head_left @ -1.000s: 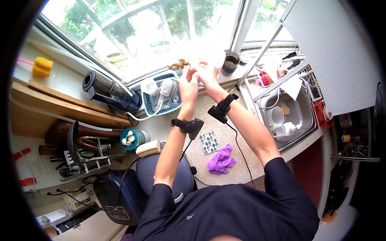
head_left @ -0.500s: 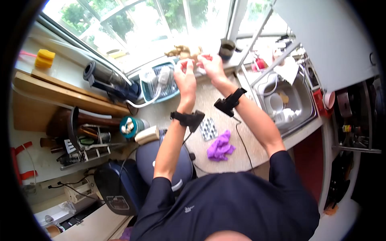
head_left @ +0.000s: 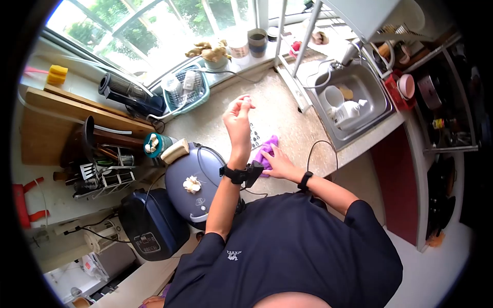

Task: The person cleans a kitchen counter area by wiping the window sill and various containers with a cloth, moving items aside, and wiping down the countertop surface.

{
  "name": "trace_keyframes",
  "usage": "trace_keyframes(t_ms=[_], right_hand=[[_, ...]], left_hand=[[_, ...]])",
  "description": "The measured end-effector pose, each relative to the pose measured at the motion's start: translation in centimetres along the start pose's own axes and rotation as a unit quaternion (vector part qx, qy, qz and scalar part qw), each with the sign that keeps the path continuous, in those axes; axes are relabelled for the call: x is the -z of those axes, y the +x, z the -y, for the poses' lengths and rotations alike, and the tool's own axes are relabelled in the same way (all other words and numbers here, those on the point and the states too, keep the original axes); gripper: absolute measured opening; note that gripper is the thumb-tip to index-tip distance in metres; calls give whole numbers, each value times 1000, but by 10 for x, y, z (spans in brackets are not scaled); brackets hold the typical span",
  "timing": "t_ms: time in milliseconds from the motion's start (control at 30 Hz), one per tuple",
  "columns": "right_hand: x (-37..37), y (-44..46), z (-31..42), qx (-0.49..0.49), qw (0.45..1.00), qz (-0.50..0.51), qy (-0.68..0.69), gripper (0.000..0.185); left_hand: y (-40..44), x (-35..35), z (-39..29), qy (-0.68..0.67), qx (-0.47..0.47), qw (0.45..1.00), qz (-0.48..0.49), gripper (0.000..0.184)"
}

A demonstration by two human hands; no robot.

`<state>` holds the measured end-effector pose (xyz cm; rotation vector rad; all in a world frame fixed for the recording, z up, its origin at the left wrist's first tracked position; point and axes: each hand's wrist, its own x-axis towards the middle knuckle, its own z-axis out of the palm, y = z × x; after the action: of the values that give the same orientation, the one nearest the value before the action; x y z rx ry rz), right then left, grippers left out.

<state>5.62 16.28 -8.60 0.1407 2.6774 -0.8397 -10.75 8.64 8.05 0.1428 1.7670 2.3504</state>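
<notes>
My right hand (head_left: pixel 279 162) lies with spread fingers on the purple cloth (head_left: pixel 266 149) near the counter's front. My left hand (head_left: pixel 239 120) is raised over the counter (head_left: pixel 287 110), its fingers curled together at the tips; what they hold, if anything, is too small to make out. Partly hidden behind my left hand and the cloth is a patterned sheet (head_left: pixel 254 134). A white garlic-like piece (head_left: pixel 192 185) rests on the lid of the round grey-blue appliance (head_left: pixel 177 172), left of my left forearm.
Behind stand a teal basket (head_left: pixel 204 95), ginger (head_left: pixel 209 51) and a dark cup (head_left: pixel 257 43) by the window. The sink (head_left: pixel 377 97) holds a white bottle. At left are a teal container (head_left: pixel 165 142) and a utensil rack (head_left: pixel 120 179). Another person's hand (head_left: pixel 153 299) shows at the bottom.
My right hand has come back from the windowsill onto the purple cloth. My left hand has lowered away from the ginger. The view has shifted, showing the white piece on the appliance.
</notes>
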Motion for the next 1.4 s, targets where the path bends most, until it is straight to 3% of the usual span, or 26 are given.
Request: trace_keyframes(t_ms=[67, 167, 233, 267, 433, 467, 533, 633, 700, 833, 900, 1000, 1067, 1100, 1133, 1200, 1300, 1400], right_hand=[[-24, -13, -8, 15, 995, -54, -77, 74], [-41, -25, -23, 19, 990, -125, -55, 62], [-45, -36, -36, 5, 994, -105, -42, 56], [-46, -43, -44, -4, 995, -94, -37, 53], [-51, -83, -76, -21, 964, -213, 159, 40], [-49, -92, -86, -9, 964, -230, 131, 37], [-51, -106, -104, -81, 973, -202, 74, 37], [-30, -137, -116, -172, 954, -219, 111, 39], [-25, -146, -132, -210, 929, -278, 128, 43], [-19, -150, -178, -245, 868, -407, 144, 41], [-20, -143, -209, -273, 834, -459, 138, 37], [19, -118, -229, -278, 772, -456, 343, 28], [44, -96, -231, -230, 767, -474, 365, 25], [53, -82, -235, -203, 764, -482, 378, 24], [60, -68, -239, -184, 779, -466, 377, 26], [65, -40, -246, -145, 808, -428, 377, 30], [47, -4, -244, -134, 878, -367, 276, 37], [46, -7, -189, -176, 927, -327, 60, 37]], left_hand=[[-27, -11, 11, 37, 9, 999, 36, 25], [-69, -27, 27, 58, 72, 993, 79, 22], [-90, -35, 38, 110, 119, 978, 134, 18], [-99, -36, 53, 161, 52, 968, 183, 28], [-141, -37, 112, 313, 58, 884, 343, 41], [-149, -37, 119, 362, 55, 854, 369, 43], [-162, -30, 148, 397, 41, 827, 395, 47], [-179, -29, 165, 459, 52, 770, 439, 54], [-184, -34, 173, 482, 85, 725, 484, 62], [-201, -57, 179, 497, 98, 703, 500, 61], [-208, -75, 185, 467, 71, 717, 512, 62], [-218, -112, 177, 404, 53, 752, 518, 54], [-222, -144, 149, 399, 54, 756, 516, 48], [-226, -150, 137, 341, 7, 805, 486, 44], [-228, -155, 124, 283, -41, 846, 450, 40], [-224, -161, 88, 238, -139, 869, 410, 32], [-229, -159, 47, 200, -134, 893, 380, 29], [-234, -146, 34, 184, -121, 901, 375, 30]])
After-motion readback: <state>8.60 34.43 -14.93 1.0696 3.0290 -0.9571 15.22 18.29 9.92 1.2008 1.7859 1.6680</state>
